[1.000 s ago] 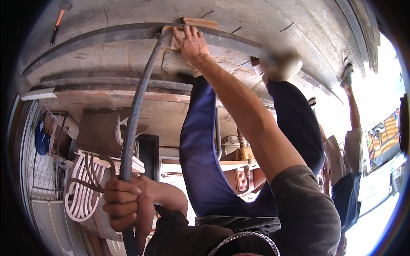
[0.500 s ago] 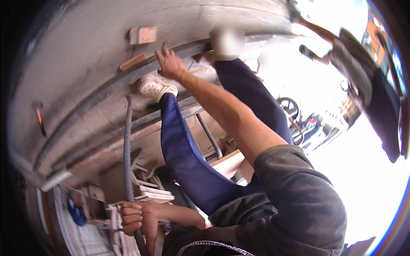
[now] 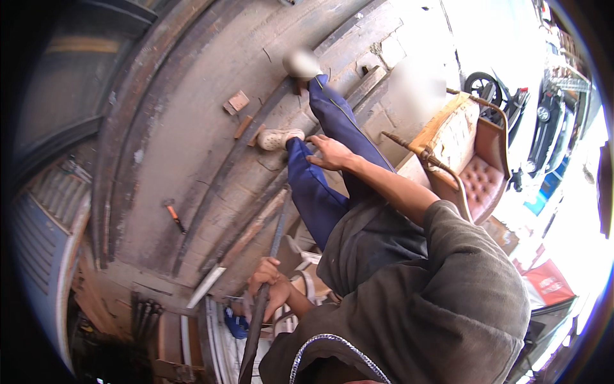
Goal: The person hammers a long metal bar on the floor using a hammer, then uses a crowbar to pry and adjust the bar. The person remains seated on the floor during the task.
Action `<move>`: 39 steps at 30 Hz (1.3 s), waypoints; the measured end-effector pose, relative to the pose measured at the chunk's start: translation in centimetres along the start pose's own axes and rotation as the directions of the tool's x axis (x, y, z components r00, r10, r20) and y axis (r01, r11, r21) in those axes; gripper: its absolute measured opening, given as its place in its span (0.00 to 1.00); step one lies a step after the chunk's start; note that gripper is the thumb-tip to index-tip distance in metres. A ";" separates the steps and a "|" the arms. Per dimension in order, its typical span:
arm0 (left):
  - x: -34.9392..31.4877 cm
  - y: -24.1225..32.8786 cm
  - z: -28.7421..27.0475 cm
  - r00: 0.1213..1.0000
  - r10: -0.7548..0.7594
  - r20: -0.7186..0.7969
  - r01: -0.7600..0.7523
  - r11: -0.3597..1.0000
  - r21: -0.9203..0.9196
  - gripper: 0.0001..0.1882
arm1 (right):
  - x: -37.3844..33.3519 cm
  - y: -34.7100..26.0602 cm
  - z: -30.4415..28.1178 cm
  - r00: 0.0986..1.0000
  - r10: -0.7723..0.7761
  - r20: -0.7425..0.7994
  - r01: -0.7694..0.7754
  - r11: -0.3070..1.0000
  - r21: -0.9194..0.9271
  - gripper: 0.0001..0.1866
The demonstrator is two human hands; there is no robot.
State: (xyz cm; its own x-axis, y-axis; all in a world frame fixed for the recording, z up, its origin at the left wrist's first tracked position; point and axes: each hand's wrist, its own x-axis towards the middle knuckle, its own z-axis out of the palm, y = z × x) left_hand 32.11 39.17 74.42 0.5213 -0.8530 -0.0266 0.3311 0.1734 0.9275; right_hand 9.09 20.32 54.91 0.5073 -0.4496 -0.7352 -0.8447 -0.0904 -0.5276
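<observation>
My left hand (image 3: 266, 280) is wrapped round a long dark metal rod (image 3: 277, 232) with a ribbed, twisted upper part. The rod slants upward beside my blue-trousered left leg, its far end near the bars on the floor. My right hand (image 3: 331, 153) reaches out over my legs, next to the left knee, fingers and thumb apart with nothing visible between them. Beyond it, a long dark metal bar (image 3: 220, 176) lies across the floor. My left foot, in a cream clog (image 3: 279, 139), is beside that bar; a small wooden strip (image 3: 243, 127) touches its far side.
A wooden block (image 3: 235, 102) and an orange-handled hammer (image 3: 173, 216) lie on the concrete. Long curved dark beams (image 3: 131, 115) run along the left. A tufted pink armchair (image 3: 476, 182) stands at right, with a motorcycle wheel (image 3: 483, 88) behind it.
My view has swung, bringing the armchair and left-hand beams into sight. My right hand has drawn back from above the metal bar to beside my knee. The left hand keeps hold of the rod.
</observation>
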 end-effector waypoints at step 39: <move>58.4 -78.6 29.2 0.410 -0.912 -0.029 -0.830 -0.386 0.402 0.23 | 37.6 65.4 -13.0 0.785 0.596 -0.168 -0.609 0.693 -0.386 0.17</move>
State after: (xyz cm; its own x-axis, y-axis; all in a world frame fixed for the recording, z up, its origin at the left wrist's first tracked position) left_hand 13.56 -38.60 10.87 -0.0650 -0.4935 -0.8673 -0.8770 0.4430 -0.1863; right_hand -29.28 -14.02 -1.69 -0.1338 -0.5563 -0.8202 -0.9603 -0.1316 0.2459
